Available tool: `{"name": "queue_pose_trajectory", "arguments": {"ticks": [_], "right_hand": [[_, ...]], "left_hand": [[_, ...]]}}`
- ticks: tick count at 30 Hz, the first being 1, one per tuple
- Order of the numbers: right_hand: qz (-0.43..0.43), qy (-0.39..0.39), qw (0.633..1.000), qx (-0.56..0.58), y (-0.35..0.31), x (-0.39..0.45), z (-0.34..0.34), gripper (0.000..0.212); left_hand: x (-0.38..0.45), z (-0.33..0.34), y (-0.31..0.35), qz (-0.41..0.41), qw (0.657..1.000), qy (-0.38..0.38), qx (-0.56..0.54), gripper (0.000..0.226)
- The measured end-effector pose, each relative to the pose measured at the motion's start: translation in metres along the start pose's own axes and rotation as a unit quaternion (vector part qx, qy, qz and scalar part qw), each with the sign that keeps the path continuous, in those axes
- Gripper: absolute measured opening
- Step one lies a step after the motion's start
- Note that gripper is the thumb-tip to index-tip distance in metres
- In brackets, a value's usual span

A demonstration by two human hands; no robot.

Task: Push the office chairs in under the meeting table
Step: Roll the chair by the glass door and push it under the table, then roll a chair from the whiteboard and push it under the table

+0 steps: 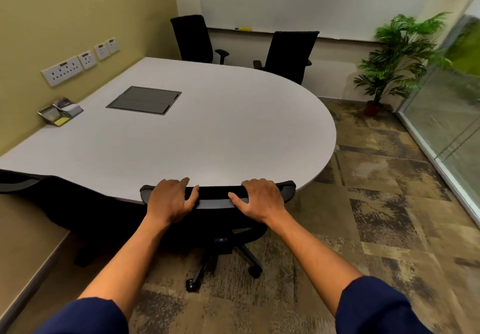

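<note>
A black office chair (pixel 215 196) stands right in front of me at the near edge of the white meeting table (pixel 220 131). Its backrest top touches the table edge and its seat is hidden under the top. My left hand (pixel 170 198) and my right hand (pixel 259 198) both grip the top of that backrest. Another black chair (pixel 65 198) sits tucked under the table to the left. Two more black chairs stand at the far side, one at the back left (pixel 193 39) and one at the back right (pixel 288 54).
A closed cable hatch (pixel 144 100) is set in the tabletop and a note holder (pixel 59 113) stands by the yellow wall. A potted plant (pixel 389 61) occupies the far right corner beside a glass wall (pixel 446 115). Patterned carpet (pixel 376 204) lies open to the right.
</note>
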State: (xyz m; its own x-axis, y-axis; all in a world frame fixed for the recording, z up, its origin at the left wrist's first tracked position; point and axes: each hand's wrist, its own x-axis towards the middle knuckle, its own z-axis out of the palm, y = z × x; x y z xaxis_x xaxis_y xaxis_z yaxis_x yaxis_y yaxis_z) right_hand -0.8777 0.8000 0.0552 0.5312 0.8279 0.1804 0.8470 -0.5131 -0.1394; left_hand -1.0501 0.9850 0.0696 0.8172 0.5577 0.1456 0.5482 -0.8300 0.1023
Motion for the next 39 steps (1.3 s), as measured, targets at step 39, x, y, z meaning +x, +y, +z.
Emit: {"name": "queue_pose_trajectory", "arguments": {"ticks": [39], "right_hand": [[0.22, 0.148, 0.963, 0.057, 0.557, -0.122, -0.158, 0.087]], "left_hand": [[0.177, 0.056, 0.563, 0.129, 0.963, -0.014, -0.235, 0.068]]}}
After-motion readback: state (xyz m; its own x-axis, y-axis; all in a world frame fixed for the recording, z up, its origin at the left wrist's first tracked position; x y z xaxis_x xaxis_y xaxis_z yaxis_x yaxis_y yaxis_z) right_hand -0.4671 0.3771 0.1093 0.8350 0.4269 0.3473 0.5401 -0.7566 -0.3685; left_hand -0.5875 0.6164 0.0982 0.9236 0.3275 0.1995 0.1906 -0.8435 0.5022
